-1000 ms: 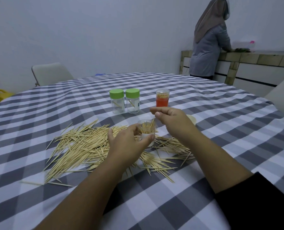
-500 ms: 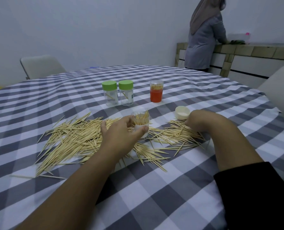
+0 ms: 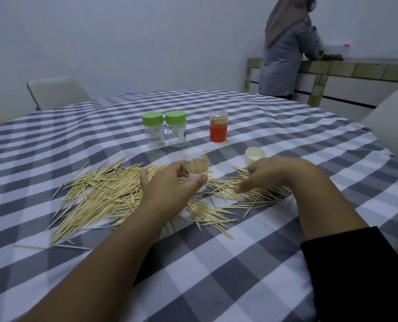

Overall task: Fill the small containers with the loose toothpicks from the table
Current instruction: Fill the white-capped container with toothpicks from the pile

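Observation:
A big heap of loose toothpicks lies on the checked tablecloth. My left hand grips a small clear container that stands upright in the heap and is partly filled with toothpicks. My right hand rests palm down on the toothpicks to the right of it, fingers loosely spread over them; I cannot tell if it pinches any. A white lid lies just behind that hand.
Two clear jars with green lids and an orange-bottomed container full of toothpicks stand farther back. Chairs stand at the far left and right of the table. A person stands at a counter at the back right.
My right hand came down from above the container to the toothpicks on the right and has slid left over them. The left hand keeps hold of the container.

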### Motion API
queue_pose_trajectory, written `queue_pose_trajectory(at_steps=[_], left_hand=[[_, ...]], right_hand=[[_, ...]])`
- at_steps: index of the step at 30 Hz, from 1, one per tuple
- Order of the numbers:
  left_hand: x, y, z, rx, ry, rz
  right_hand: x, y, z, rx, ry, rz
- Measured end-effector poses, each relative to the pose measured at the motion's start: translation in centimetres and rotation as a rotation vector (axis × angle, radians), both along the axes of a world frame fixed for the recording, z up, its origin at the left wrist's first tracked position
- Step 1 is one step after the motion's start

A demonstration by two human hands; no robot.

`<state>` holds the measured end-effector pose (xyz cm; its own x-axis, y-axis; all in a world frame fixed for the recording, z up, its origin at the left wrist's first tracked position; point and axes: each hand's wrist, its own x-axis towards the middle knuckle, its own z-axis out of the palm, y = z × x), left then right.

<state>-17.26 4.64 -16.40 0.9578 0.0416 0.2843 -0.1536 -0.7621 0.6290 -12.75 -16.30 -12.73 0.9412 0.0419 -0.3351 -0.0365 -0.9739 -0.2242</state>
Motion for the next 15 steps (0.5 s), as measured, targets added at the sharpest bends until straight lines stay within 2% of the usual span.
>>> queue_pose_trajectory(at_steps=[9,15], left_hand=[[0.1,0.1,-0.2,0.006,-0.004,0.015],[0.1,-0.1,-0.1,0.022,-0.011,0.016]], right_hand=[[0.0,1.5,-0.7,-0.126,-0.125,0.124],[0.4,3.3,-1.2,-0.261,-0.258,-0.005]])
